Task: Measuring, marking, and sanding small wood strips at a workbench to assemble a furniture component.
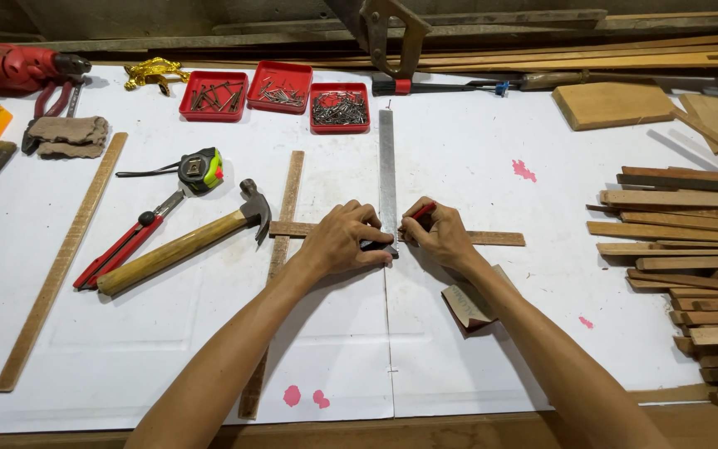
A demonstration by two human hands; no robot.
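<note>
the left hand [344,239] presses flat, fingers spread, on the dark stock of a metal try square [387,175], whose steel blade runs straight away from the person across the white table [475,150]. the square sits across a thin wooden strip [496,238] lying crosswise – the strip passes under both hands. the right hand [439,235] pinches a red pencil [421,210], its tip just beside the blade's right edge at the strip. near the right forearm lies a folded piece of brown sandpaper [467,306]. at the far side stand three red trays of nails [280,90] in a row – shallow, square, open-topped. left of the hands lie a wooden-handled hammer [184,243], red-handled pliers [122,249] and a green and black tape measure [201,170]. a stack of wood slats [691,249] fills the right edge.
</note>
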